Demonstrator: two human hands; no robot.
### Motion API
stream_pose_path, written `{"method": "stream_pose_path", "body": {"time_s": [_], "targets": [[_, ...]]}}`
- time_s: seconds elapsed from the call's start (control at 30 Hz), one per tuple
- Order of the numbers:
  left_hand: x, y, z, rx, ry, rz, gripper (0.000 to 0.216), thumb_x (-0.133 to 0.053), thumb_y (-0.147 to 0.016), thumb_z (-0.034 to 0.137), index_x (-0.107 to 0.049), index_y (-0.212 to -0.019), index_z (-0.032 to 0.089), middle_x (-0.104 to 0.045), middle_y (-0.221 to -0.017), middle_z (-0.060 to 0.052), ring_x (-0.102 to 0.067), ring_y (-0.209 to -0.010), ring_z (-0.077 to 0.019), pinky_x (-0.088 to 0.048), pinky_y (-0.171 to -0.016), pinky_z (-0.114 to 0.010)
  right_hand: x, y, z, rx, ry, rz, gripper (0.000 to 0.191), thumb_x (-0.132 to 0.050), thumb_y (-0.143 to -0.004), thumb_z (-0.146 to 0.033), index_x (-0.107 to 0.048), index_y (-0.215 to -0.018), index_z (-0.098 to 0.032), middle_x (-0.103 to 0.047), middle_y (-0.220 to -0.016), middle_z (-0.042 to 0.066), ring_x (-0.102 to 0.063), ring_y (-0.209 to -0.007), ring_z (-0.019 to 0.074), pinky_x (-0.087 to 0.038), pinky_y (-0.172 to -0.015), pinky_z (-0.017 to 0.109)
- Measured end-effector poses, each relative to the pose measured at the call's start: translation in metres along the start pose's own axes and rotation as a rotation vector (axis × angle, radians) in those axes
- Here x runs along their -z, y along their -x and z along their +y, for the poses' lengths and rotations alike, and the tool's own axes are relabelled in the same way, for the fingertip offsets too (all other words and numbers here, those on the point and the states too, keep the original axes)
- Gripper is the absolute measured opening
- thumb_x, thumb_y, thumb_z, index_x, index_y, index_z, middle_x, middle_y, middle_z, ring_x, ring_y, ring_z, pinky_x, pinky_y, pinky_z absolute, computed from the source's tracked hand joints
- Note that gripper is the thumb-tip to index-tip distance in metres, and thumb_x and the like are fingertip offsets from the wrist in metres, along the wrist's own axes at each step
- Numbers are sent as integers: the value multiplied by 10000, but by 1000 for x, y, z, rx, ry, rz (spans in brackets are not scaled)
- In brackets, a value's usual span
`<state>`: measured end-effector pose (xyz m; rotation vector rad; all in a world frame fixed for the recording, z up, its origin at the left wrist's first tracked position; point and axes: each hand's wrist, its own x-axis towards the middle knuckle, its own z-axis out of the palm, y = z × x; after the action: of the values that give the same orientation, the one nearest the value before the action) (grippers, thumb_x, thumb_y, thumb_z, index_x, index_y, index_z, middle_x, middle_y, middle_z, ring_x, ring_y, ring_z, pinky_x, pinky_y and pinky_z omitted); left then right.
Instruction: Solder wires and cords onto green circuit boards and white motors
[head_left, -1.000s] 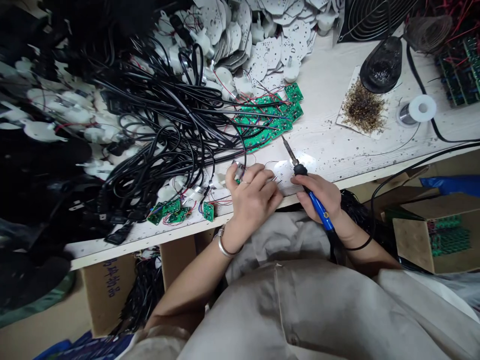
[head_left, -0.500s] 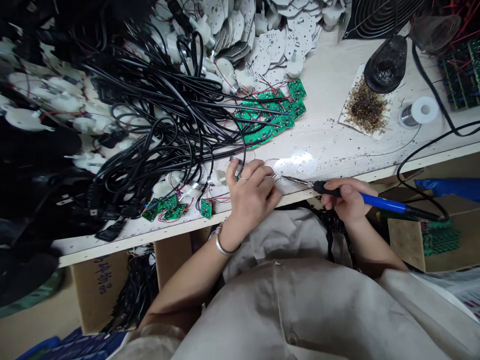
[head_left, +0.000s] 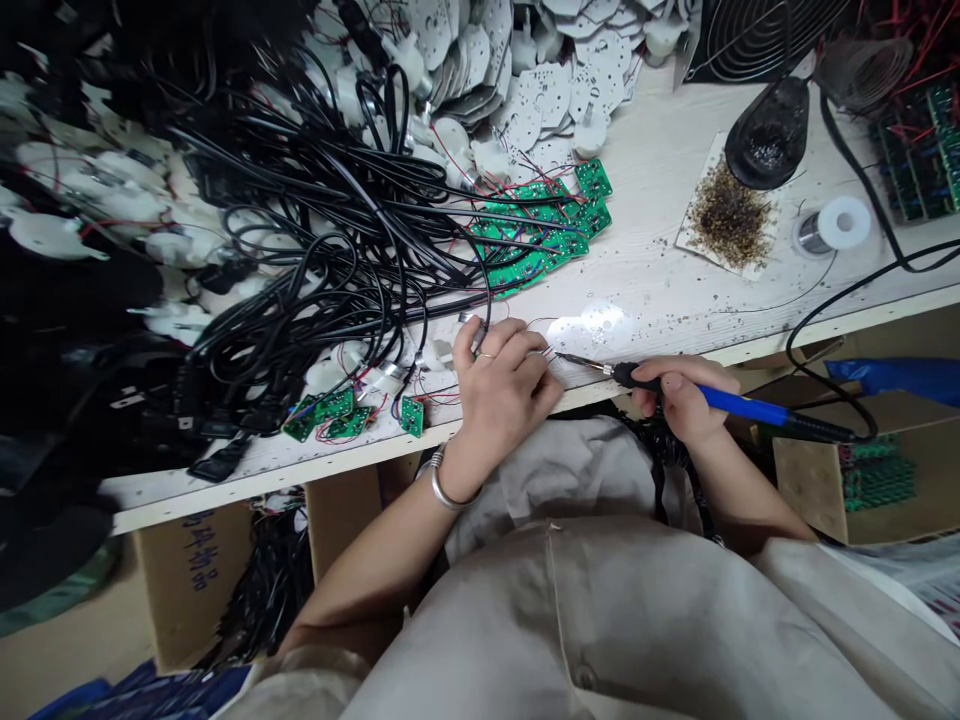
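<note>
My left hand rests on the near edge of the white workbench, fingers pinched on thin wire ends and a small metal part that I cannot make out clearly. My right hand grips a blue-handled soldering iron lying almost level, its tip pointing left and touching the wire ends at my left fingertips. A black cord runs from the iron's handle off to the right.
A big tangle of black power cords covers the bench's left. Green circuit boards lie behind my hands, more at the front left. White plastic discs, a solder spool, a debris-covered pad and a fan grille stand behind.
The soldering iron swung from pointing away at the bench to lying level, then slid left until its tip reached the wires in my left hand. My left hand stayed put.
</note>
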<state>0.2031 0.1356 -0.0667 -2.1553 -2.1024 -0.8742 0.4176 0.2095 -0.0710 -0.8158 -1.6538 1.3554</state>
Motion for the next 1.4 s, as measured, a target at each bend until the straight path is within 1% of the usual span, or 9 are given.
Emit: {"method": "stream_pose_path", "body": {"time_s": [0.23, 0.5, 0.8, 1.0, 1.07, 1.13, 1.2, 1.27, 1.4], "targets": [[1, -1, 1, 9, -12, -2, 124, -582, -793, 204, -586, -670, 212, -718, -916, 20, -620, -1030, -204, -248, -1101, -471, 4, -1, 2, 44, 65, -63, 225, -526, -913, -325, -742, -929, -264, -681, -590, -38, -565, -394, 87, -484, -405, 214], [1, -1, 1, -1, -15, -2, 119, -594, -790, 204, -593, -672, 217, -719, -921, 21, -622, -1035, -212, -254, -1100, -475, 1, 1, 2, -1, -26, 27, 231, -537, -899, -336, -743, -888, -232, -670, -581, -24, -535, -360, 94, -428, -326, 213], [1, 0, 1, -6, -11, -1, 120, -593, -802, 208, -575, -683, 211, -716, -931, 22, -617, -1047, -210, -270, -1091, -480, 4, -1, 5, 62, 38, -54, 217, -531, -902, -319, -743, -915, -275, -677, -586, -34, -553, -376, 94, -463, -370, 224], [1, -1, 1, -18, -13, 12, 120, -601, -794, 200, -576, -677, 210, -713, -924, 25, -619, -1032, -206, -281, -1083, -474, -4, 2, 3, 42, -68, 132, 228, -526, -901, -370, -718, -913, -249, -655, -571, -23, -537, -358, 111, -426, -312, 228], [1, -1, 1, -16, -12, 3, 107, -600, -791, 198, -585, -686, 211, -712, -930, 19, -616, -1038, -209, -283, -1086, -480, -8, 2, 0, 64, -34, 134, 225, -513, -911, -365, -690, -1004, -261, -700, -675, -7, -618, -459, 138, -531, -418, 273], [1, 0, 1, -15, -11, -7, 104, -596, -794, 199, -590, -691, 211, -712, -936, 13, -614, -1045, -214, -291, -1087, -487, -11, -1, -2, 148, 103, 45, 257, -520, -910, -331, -638, -1133, -281, -744, -864, 24, -712, -697, 187, -618, -648, 357], [1, 1, 0, -12, -9, -20, 102, -592, -802, 202, -599, -700, 213, -713, -939, 9, -614, -1053, -219, -305, -1087, -493, -13, -5, -3, 278, 275, -76, 349, -538, -900, -298, -568, -1247, -289, -734, -1045, 54, -708, -954, 229, -603, -837, 416], [4, 2, -2, -24, 8, -44, 81, -591, -816, 209, -619, -741, 216, -715, -961, 0, -613, -1072, -223, -322, -1093, -496, -15, -9, -2, 413, 421, -165, 417, -545, -893, -276, -512, -1309, -277, -711, -1127, 72, -678, -1054, 238, -594, -868, 405], [21, 2, -13, -122, 75, -157, 157, -615, -848, 281, -652, -979, 204, -693, -1108, -67, -592, -1157, -255, -394, -1093, -497, -18, -13, 2, 553, 643, -225, 441, -559, -885, -248, -487, -1319, -219, -707, -1091, 101, -687, -1000, 219, -602, -823, 339]]}}
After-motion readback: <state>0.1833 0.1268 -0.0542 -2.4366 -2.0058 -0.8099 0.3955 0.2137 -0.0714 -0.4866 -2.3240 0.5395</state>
